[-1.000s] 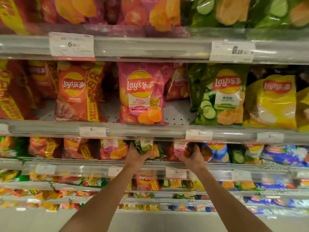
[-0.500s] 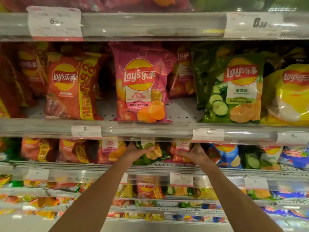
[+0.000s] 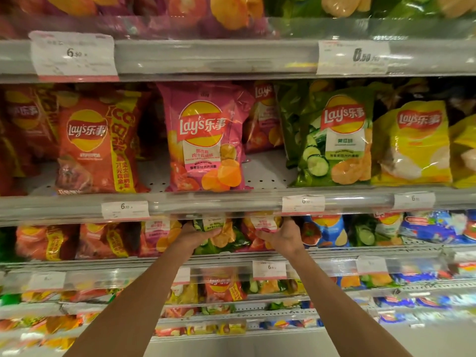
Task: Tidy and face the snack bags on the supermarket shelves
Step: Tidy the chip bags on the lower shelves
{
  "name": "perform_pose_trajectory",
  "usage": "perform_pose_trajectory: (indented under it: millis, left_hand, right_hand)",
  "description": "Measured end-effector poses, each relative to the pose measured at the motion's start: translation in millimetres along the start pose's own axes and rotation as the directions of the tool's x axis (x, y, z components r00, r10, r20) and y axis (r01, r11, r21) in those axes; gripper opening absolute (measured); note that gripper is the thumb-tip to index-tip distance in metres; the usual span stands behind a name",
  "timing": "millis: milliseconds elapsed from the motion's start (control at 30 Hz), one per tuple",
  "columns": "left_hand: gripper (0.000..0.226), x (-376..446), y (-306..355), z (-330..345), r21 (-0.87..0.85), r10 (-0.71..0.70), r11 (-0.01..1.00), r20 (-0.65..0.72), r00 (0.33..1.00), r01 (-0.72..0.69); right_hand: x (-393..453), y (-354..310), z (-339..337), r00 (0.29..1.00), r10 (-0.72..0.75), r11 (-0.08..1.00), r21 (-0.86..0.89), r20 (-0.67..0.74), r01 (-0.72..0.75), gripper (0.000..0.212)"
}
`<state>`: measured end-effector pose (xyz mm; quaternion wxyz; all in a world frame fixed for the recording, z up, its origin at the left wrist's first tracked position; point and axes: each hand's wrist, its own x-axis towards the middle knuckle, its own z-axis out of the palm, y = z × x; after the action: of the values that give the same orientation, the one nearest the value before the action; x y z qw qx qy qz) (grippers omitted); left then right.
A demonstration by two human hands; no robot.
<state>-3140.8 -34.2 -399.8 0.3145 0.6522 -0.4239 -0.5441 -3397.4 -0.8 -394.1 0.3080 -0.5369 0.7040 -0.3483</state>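
**Both Hands Working Bags on the Third Shelf**

While both arms reached under the edge of the shelf above, the head view showed the left hand point(image 3: 192, 237) curled around a green snack bag point(image 3: 221, 237) on the shelf at chest level, thumb over its front face. The right hand point(image 3: 283, 237) gripped a pink-and-red snack bag point(image 3: 262, 228) just beside it, fingers wrapped on the bag's right side. Both bags sat mid-shelf, between an orange-and-pink bag point(image 3: 159, 235) on the left and a blue bag point(image 3: 325, 231) on the right.

Compared with one second before, the hands had pushed deeper into the shelf and closed more fully on the two bags; the green bag now leaned forward and tilted toward the left hand. The camera had also moved closer, so the upper shelf's pink bag point(image 3: 206, 140) and cucumber-green bag point(image 3: 332, 140) filled more of the view; neither had been disturbed.

Judged from this, the step in hand was pulling the two bags to the shelf front point(image 3: 322, 253) and squaring them. The green bag looked out of place among pink bags, so it might need relocating. Both bags stood partly hidden under the price rail point(image 3: 206, 202), so their labels were not yet faced.
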Motion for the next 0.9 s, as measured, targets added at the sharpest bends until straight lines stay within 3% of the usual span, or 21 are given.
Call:
perform_pose_trajectory:
  millis: [167, 367, 600, 700, 900]
  left_hand:
    - [0.065, -1.3, 1.5, 3.4, -0.010, 0.016, 1.000, -0.006, 1.000, -0.016]
    - [0.078, -7.4, 11.9, 31.9, -0.018, 0.010, 1.000, -0.031, 0.999, -0.010]
    - [0.055, -23.0, 23.0, 90.1, 0.104, 0.054, 0.993, -0.047, 0.997, -0.048]
    - [0.045, -31.4, 24.5, 116.9, 0.064, 0.149, 0.988, -0.085, 0.985, -0.143]
    - [0.067, -40.0, 23.7, 157.5, 0.065, 0.142, 0.989, -0.111, 0.984, -0.135]
  right_hand:
    - [-15.7, -3.2, -11.4, 0.993, 0.000, 1.000, 0.008, -0.118, 0.001, 0.072]
    - [-42.8, 19.8, -47.2, 0.988, 0.066, 0.994, 0.098, -0.138, -0.053, 0.058]
    - [-73.4, 58.4, -101.0, 0.982, 0.106, 0.975, 0.210, -0.155, -0.072, 0.063]
    - [-84.1, 78.0, -119.6, 0.980, 0.121, 0.969, 0.233, -0.160, -0.082, 0.065]
    - [-96.9, 109.5, -153.5, 0.985, 0.123, 0.953, 0.291, -0.119, -0.084, 0.061]
